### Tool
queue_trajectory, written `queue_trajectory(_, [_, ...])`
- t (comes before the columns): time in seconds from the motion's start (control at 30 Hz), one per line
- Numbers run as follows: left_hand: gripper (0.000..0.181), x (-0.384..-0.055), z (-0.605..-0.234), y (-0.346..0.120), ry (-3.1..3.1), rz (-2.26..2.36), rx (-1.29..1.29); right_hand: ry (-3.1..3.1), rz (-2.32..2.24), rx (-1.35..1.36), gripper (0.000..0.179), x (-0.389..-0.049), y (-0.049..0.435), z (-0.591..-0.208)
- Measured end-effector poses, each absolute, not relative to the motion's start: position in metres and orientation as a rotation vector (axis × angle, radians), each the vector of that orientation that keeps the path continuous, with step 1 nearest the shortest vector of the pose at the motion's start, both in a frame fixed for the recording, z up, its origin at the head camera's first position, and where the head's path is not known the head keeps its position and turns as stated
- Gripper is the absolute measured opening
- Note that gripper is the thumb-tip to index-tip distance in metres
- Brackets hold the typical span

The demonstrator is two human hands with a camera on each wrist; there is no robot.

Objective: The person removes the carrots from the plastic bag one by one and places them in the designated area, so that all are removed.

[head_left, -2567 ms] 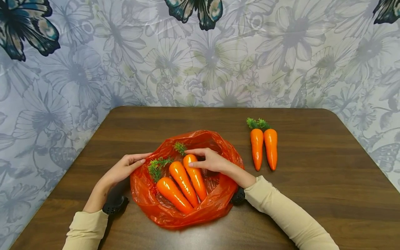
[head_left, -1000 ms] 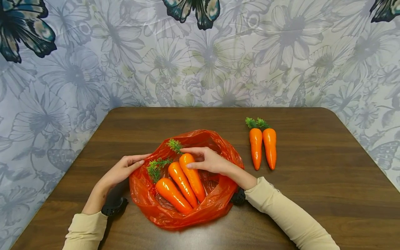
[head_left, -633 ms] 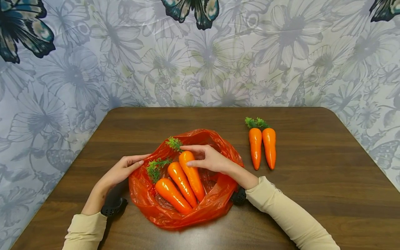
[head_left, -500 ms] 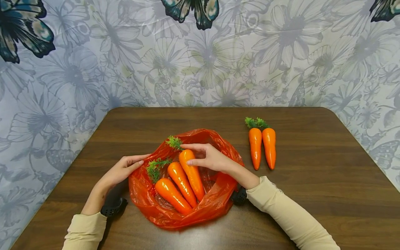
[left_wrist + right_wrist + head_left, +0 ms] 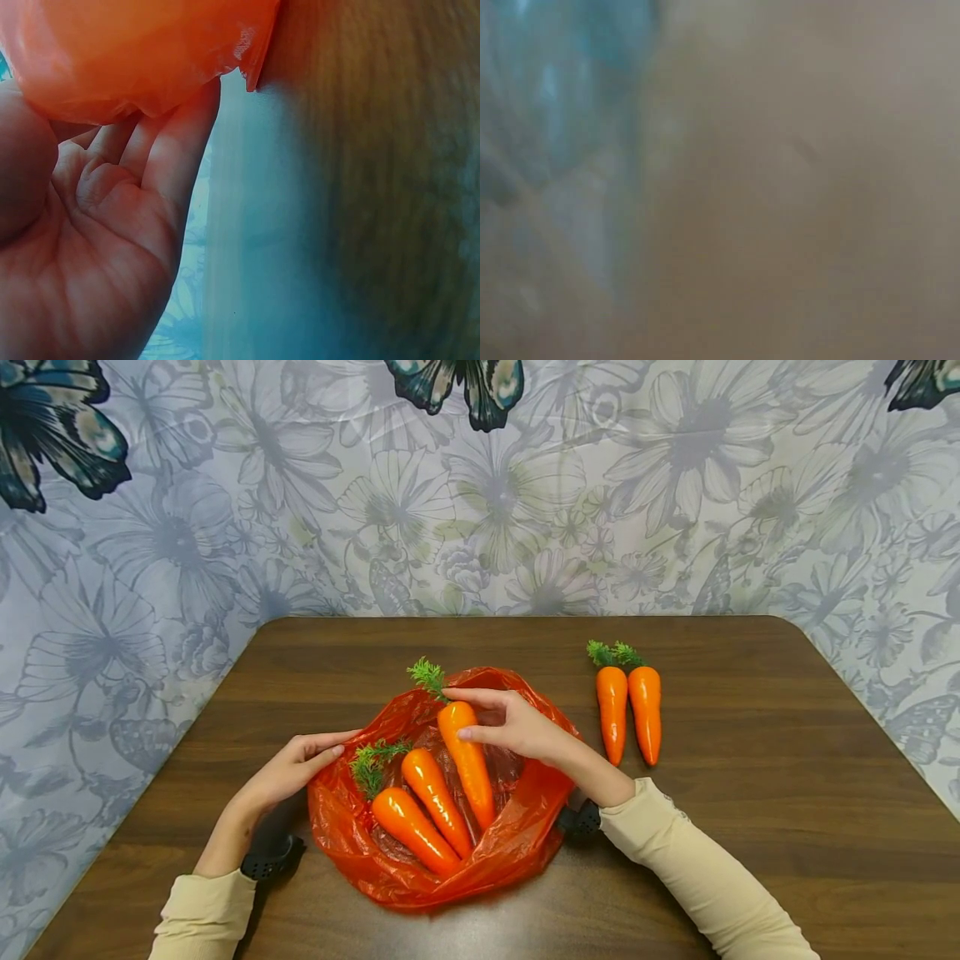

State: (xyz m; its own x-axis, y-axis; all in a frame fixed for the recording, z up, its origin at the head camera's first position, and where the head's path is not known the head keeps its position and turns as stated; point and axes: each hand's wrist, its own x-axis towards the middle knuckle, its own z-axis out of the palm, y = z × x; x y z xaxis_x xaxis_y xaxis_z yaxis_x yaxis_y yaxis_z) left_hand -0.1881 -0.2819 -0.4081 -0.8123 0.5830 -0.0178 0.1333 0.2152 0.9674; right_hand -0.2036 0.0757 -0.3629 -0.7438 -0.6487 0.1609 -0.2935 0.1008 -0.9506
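Observation:
A red plastic bag [image 5: 510, 852] lies wide-mouthed on the table with three carrots inside. My left hand [image 5: 288, 768] holds the bag's left rim between thumb and fingers; in the left wrist view the fingers of that hand [image 5: 112, 210] go behind the red plastic. With thumb and fingers my right hand [image 5: 517, 722] pinches the rightmost carrot [image 5: 472, 768] near its leafy top, which rises above the bag's far rim. The middle carrot [image 5: 435, 797] and the left carrot [image 5: 412, 828] lie slanted side by side. The right wrist view is too blurred to read.
Right of the bag, two more carrots [image 5: 612, 710] lie side by side on the brown wooden table [image 5: 750, 735], green tops toward the far edge. Behind the table hangs a flowered cloth [image 5: 525, 527] with butterflies.
My right hand has moved up and slightly right with the pinched carrot, whose leafy top now reaches past the bag's rim. A gap shows beside the middle carrot. The left hand stays put.

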Motion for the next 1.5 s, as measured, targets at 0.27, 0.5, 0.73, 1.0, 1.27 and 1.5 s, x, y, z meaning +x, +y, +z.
queue_trajectory(0.27, [0.041,-0.188,-0.409,-0.283,2.113,1.621,0.648,2.041,-1.755,-0.904,0.053,-0.195,0.081,-0.339])
queue_trajectory(0.5, [0.041,-0.189,-0.409,-0.283,2.115,1.622,0.645,1.956,-1.841,-0.935,0.054,-0.207,0.088,-0.353])
queue_trajectory(0.73, [0.041,-0.189,-0.409,-0.282,2.122,1.611,0.663,1.975,-1.875,-0.853,0.052,-0.208,0.098,-0.349])
queue_trajectory(1.0, [0.041,-0.188,-0.409,-0.283,2.127,1.617,0.664,1.998,-1.866,-0.799,0.052,-0.208,0.113,-0.348])
queue_trajectory(1.27, [0.041,-0.189,-0.409,-0.284,2.119,1.616,0.658,2.123,-1.838,-0.74,0.055,-0.209,0.143,-0.345])
queue_trajectory(1.5, [0.041,-0.188,-0.409,-0.283,2.115,1.617,0.661,2.194,-1.869,-0.651,0.056,-0.208,0.172,-0.34])
